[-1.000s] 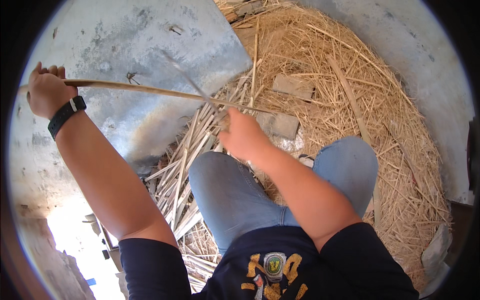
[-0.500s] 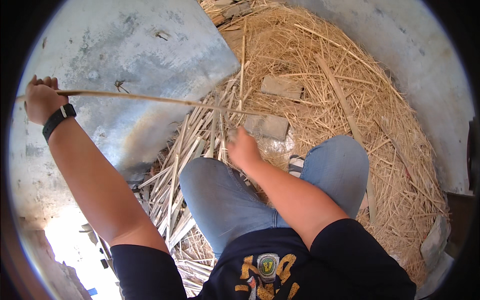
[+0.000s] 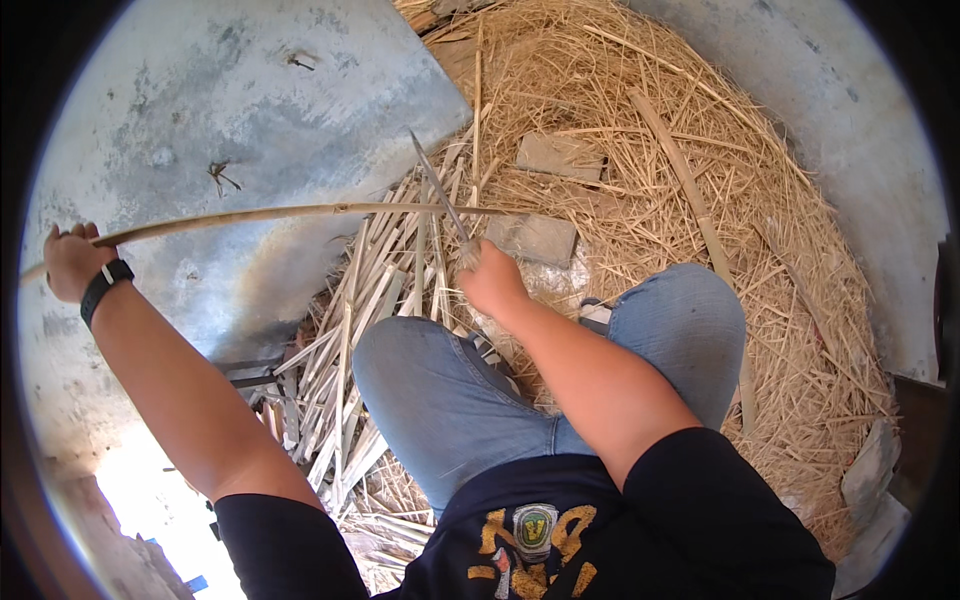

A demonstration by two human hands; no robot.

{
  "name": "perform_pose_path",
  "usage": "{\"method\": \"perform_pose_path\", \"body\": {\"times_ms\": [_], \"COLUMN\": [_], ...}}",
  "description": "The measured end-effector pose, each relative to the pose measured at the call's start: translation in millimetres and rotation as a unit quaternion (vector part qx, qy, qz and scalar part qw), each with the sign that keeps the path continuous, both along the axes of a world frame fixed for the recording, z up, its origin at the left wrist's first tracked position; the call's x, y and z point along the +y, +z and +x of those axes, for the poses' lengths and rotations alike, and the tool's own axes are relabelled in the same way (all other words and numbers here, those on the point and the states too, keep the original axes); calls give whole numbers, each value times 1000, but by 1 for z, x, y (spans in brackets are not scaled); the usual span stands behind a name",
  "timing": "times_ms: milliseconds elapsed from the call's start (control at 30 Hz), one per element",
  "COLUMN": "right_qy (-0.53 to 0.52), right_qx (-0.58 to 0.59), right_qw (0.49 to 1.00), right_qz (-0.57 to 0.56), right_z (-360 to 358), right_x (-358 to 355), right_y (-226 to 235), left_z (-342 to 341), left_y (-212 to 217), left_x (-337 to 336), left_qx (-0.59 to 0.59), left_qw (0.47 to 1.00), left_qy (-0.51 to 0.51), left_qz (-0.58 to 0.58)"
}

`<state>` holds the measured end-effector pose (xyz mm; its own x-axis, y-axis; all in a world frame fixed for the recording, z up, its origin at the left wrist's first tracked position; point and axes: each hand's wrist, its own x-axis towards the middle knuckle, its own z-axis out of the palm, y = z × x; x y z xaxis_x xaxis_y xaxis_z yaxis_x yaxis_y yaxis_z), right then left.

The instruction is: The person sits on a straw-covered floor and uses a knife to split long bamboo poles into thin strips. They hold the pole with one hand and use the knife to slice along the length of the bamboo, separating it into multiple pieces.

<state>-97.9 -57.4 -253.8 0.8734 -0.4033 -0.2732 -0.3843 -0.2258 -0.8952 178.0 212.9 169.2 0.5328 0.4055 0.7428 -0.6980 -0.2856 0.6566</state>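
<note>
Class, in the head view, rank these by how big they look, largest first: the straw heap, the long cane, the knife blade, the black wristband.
1. straw heap
2. long cane
3. knife blade
4. black wristband

The fisheye makes the last two unsure.

grey concrete floor (image 3: 250, 110) under bright sunlight, heaped with straw (image 3: 620, 130).

Bare concrete floor (image 3: 200, 110) open to left; split cane strips (image 3: 370, 300), straw heap (image 3: 680, 130) & knees (image 3: 440, 390) crowd centre/right.
</note>
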Motion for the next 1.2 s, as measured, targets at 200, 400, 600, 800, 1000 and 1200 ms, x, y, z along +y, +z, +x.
{"method": "perform_pose_path", "body": {"times_ms": [200,400,600,800,1000,1200], "right_qy": [104,-34,112,-68,85,-85], "right_qx": [-47,117,-23,35,-33,-1], "right_qw": [993,993,991,997,995,993], "right_qz": [31,-9,71,26,27,83], "right_z": [0,-5,-14,2,2,0], "right_x": [13,-5,12,2,14,12], "right_y": [92,-17,92,-46,55,-39], "left_z": [9,26,8,45,22,26], "left_y": [14,19,15,34,12,19], "left_x": [36,60,36,103,63,61], "left_qx": [-28,7,-23,-27,-42,-26], "left_qw": [996,978,985,976,996,976], "left_qy": [-63,-199,-117,-197,-57,-214], "left_qz": [-53,-68,-122,-85,-47,-37]}}
